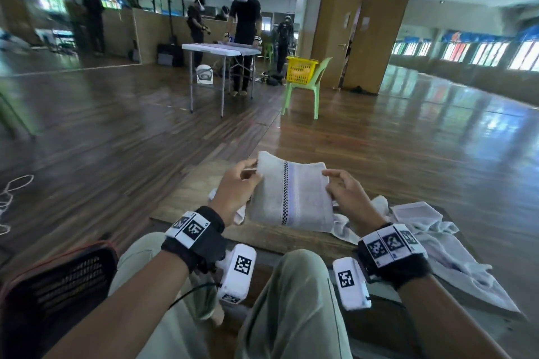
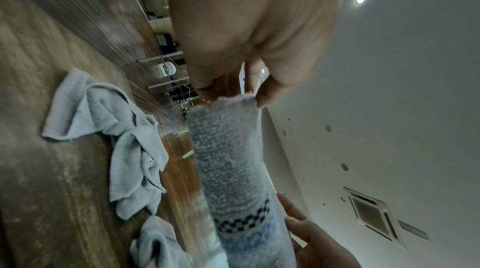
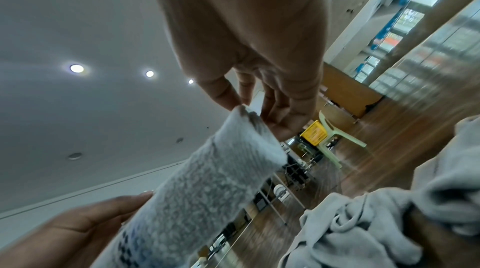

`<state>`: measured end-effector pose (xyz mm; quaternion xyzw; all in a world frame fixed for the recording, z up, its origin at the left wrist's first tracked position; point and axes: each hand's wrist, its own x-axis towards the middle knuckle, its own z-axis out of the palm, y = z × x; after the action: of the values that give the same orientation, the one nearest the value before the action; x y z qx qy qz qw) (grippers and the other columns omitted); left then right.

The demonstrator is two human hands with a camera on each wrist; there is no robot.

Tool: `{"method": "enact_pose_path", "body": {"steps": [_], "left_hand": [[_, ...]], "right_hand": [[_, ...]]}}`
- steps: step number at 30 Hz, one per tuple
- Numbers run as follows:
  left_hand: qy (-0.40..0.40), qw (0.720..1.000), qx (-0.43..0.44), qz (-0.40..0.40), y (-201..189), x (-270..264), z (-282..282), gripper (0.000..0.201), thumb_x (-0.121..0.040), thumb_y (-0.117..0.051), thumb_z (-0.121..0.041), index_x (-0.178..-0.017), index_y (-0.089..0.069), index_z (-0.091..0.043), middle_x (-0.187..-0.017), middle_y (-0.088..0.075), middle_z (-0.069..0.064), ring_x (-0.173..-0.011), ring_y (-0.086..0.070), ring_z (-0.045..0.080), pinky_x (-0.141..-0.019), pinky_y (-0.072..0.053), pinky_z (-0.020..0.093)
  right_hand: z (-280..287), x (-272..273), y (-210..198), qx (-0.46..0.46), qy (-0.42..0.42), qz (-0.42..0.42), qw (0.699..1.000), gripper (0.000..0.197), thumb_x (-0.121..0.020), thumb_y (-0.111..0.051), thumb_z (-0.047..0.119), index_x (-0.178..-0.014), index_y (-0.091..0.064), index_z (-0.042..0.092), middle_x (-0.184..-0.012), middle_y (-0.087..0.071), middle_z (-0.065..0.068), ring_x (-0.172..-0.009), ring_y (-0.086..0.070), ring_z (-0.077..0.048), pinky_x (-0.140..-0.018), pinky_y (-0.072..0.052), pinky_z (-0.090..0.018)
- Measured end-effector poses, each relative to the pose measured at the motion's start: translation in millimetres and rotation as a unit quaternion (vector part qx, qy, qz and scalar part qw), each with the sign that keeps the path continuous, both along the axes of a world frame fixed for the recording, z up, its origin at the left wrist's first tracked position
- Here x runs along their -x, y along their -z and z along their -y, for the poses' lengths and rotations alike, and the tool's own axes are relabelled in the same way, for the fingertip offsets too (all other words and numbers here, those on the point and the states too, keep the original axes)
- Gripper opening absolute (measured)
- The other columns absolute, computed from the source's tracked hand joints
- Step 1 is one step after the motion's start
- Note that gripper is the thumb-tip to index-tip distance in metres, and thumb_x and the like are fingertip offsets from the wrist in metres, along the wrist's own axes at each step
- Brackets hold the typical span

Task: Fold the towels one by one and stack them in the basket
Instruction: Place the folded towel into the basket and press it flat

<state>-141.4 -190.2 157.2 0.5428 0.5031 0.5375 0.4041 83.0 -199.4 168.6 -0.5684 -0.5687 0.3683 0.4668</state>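
Note:
A folded white towel (image 1: pixel 288 195) with a checkered stripe is held up in front of me, over a low wooden table (image 1: pixel 204 183). My left hand (image 1: pixel 252 170) pinches its upper left corner between thumb and fingers. My right hand (image 1: pixel 328 181) pinches the upper right corner. In the left wrist view the left hand (image 2: pixel 233 96) grips the towel (image 2: pixel 228 159) by its edge. The right wrist view shows the right hand (image 3: pixel 246 108) pinching the towel (image 3: pixel 207 186) at a corner. A dark mesh basket (image 1: pixel 67 280) with a red rim sits on the floor by my left knee.
Several crumpled white towels (image 1: pixel 423 227) lie on the table's right side, and one more (image 1: pixel 239 213) lies under my left hand. Further off stand a folding table (image 1: pixel 221 49) with a person at it and a yellow basket (image 1: pixel 300 70) on a green chair.

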Motion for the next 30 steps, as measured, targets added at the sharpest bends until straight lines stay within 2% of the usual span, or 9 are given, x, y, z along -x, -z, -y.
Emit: {"method": "enact_pose_path", "body": {"steps": [4,10,14,18,21,23,26,29,30], "left_hand": [[-0.07,0.997,0.0,0.012,-3,45,14,0.028,-0.09,-0.056,-0.009,-0.116,-0.059,-0.021,-0.107,-0.063,-0.003,-0.091,-0.059,0.008,-0.072,-0.047,0.025],[-0.215,0.977,0.011,-0.002,3,132,58,0.033,-0.088,-0.055,-0.006,-0.117,-0.059,-0.02,-0.11,-0.063,-0.003,-0.098,-0.059,0.014,-0.076,-0.05,0.028],[-0.311,0.95,0.026,0.001,12,190,99,0.034,-0.087,-0.056,-0.005,-0.119,-0.059,-0.015,-0.113,-0.063,0.001,-0.1,-0.059,0.017,-0.087,-0.05,0.036],[-0.374,0.927,0.026,0.018,27,243,135,0.033,-0.088,-0.054,0.0,-0.119,-0.058,-0.012,-0.114,-0.063,0.006,-0.099,-0.059,0.017,-0.079,-0.051,0.029],[-0.41,0.911,0.024,0.033,43,277,159,0.034,-0.087,-0.053,0.002,-0.117,-0.062,-0.01,-0.115,-0.066,0.009,-0.108,-0.061,0.026,-0.094,-0.05,0.041],[-0.43,0.901,0.031,0.046,53,295,168,0.032,-0.086,-0.053,0.002,-0.112,-0.063,-0.013,-0.112,-0.066,0.011,-0.107,-0.061,0.028,-0.095,-0.049,0.046],[-0.453,0.889,0.048,0.044,68,318,169,0.03,-0.088,-0.053,0.002,-0.114,-0.061,-0.01,-0.108,-0.065,0.01,-0.097,-0.061,0.023,-0.089,-0.051,0.038],[-0.457,0.885,0.088,0.032,97,337,161,0.026,-0.09,-0.052,0.0,-0.112,-0.059,-0.011,-0.096,-0.063,0.0,-0.083,-0.058,0.011,-0.071,-0.05,0.019],[-0.458,0.882,0.104,0.035,110,344,156,0.024,-0.09,-0.051,-0.001,-0.11,-0.059,-0.014,-0.093,-0.061,-0.003,-0.082,-0.057,0.011,-0.069,-0.049,0.019]], "right_hand": [[-25,50,4,0.012,-0.073,0.01,0.997,0.03,-0.089,-0.041,0.011,-0.112,-0.056,0.023,-0.105,-0.061,-0.01,-0.089,-0.06,-0.026,-0.073,-0.051,-0.039],[-42,158,12,0.024,-0.218,0.011,0.976,0.031,-0.091,-0.041,0.009,-0.116,-0.054,0.02,-0.088,-0.052,-0.009,-0.077,-0.052,-0.019,-0.067,-0.047,-0.034],[-38,236,24,0.04,-0.323,0.013,0.946,0.028,-0.093,-0.041,0.009,-0.115,-0.052,0.022,-0.1,-0.056,-0.009,-0.081,-0.054,-0.016,-0.066,-0.049,-0.033],[-25,310,40,0.057,-0.396,0.027,0.916,0.029,-0.092,-0.041,0.009,-0.116,-0.052,0.022,-0.104,-0.057,-0.007,-0.081,-0.056,-0.018,-0.071,-0.05,-0.038],[-13,359,53,0.08,-0.43,0.029,0.899,0.033,-0.091,-0.039,0.004,-0.119,-0.05,0.017,-0.094,-0.054,-0.007,-0.074,-0.052,-0.019,-0.06,-0.045,-0.03],[-8,386,64,0.094,-0.442,0.03,0.892,0.033,-0.09,-0.038,0.003,-0.118,-0.05,0.016,-0.084,-0.051,-0.008,-0.072,-0.048,-0.021,-0.055,-0.041,-0.028],[-9,417,88,0.112,-0.442,0.042,0.889,0.032,-0.088,-0.038,0.003,-0.112,-0.051,0.019,-0.076,-0.048,-0.005,-0.064,-0.045,-0.018,-0.051,-0.037,-0.025],[-14,440,120,0.135,-0.435,0.065,0.888,0.031,-0.088,-0.039,0.005,-0.114,-0.051,0.019,-0.082,-0.05,0.0,-0.063,-0.046,-0.012,-0.051,-0.038,-0.023],[-17,447,132,0.143,-0.431,0.074,0.888,0.031,-0.088,-0.04,0.006,-0.115,-0.051,0.017,-0.084,-0.051,0.0,-0.064,-0.047,-0.012,-0.052,-0.038,-0.023]]}}
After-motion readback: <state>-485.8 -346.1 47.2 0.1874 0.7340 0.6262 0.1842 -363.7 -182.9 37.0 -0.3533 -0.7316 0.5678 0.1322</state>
